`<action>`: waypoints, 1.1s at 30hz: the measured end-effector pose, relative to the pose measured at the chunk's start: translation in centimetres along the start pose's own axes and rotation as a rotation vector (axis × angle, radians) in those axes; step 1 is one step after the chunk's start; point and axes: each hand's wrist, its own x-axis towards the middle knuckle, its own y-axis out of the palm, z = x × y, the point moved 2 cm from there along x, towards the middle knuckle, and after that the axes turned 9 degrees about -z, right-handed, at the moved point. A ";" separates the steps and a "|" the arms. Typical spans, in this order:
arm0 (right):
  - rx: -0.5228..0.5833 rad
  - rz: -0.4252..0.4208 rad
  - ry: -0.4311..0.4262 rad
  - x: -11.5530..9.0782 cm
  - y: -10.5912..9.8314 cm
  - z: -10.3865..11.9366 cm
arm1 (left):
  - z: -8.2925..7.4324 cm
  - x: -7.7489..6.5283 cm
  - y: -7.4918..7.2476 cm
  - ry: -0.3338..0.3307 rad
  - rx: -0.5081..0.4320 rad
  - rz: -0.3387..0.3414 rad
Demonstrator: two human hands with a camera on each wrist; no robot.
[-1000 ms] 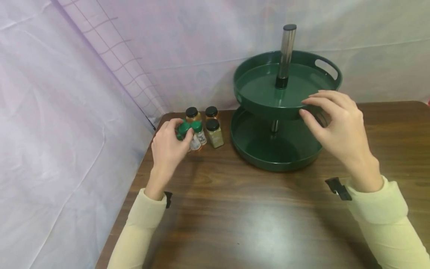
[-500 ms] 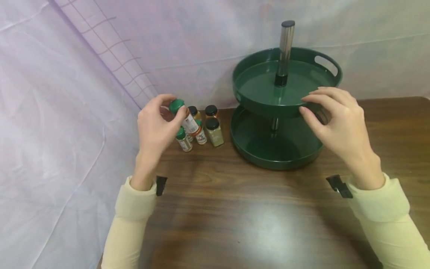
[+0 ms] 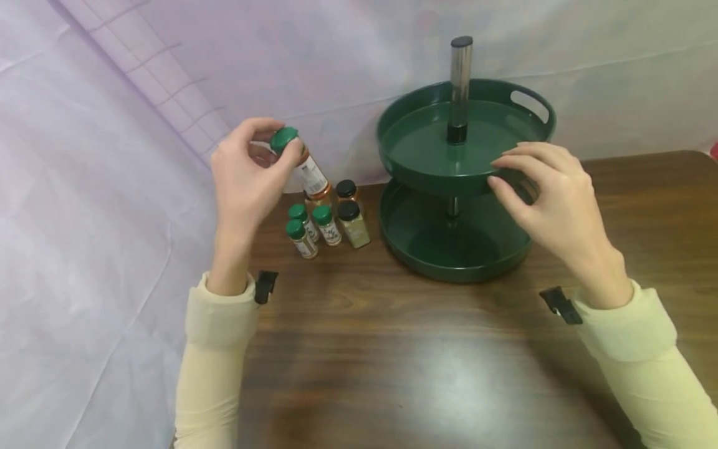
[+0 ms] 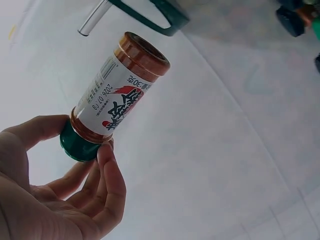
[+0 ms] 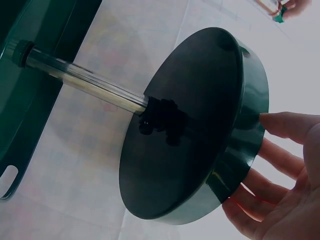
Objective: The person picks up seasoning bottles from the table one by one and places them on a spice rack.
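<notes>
My left hand (image 3: 276, 148) pinches the green cap of a spice jar (image 3: 310, 171) and holds it tilted in the air above the other jars. In the left wrist view the jar (image 4: 117, 95) shows a red and white label and orange contents, with the thumb and fingers (image 4: 107, 165) round its cap. A two-tier green tray stand (image 3: 432, 181) stands on the table with a metal post (image 3: 460, 75). My right hand (image 3: 507, 171) rests relaxed fingers on the upper tray's front rim; the right wrist view shows fingers (image 5: 280, 125) alongside that rim (image 5: 250, 125).
Several small spice jars (image 3: 328, 221) with green or black caps stand on the brown table (image 3: 392, 362) left of the lower tray (image 3: 449, 268). Pale cloth (image 3: 101, 187) hangs at the left and behind. The upper tray has a handle cutout (image 3: 530, 106).
My left hand has lifted one green-capped jar up out of the cluster and holds it higher now. The right hand has stayed at the upper tray's rim.
</notes>
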 end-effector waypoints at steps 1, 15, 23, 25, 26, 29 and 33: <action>0.002 -0.001 -0.002 0.0 0.1 0.0 | -0.3 0.3 0.0 0.006 0.000 -0.002; 0.001 -0.030 0.003 0.1 0.0 0.4 | -3.9 4.7 1.0 0.022 -0.045 0.008; 0.000 0.000 -0.002 0.0 0.2 0.9 | -4.7 6.3 2.4 -0.006 -0.096 0.056; 0.002 0.005 -0.004 0.0 0.2 1.0 | -4.9 6.6 2.9 -0.011 -0.101 0.072; 0.002 0.006 -0.005 0.0 0.3 1.1 | -5.0 6.8 3.2 -0.011 -0.103 0.082; 0.004 0.004 -0.011 -0.1 0.4 1.3 | -5.1 7.3 4.3 -0.008 -0.105 0.112; 0.008 -0.009 -0.015 -0.2 0.5 1.3 | -5.3 7.7 5.9 -0.011 -0.115 0.153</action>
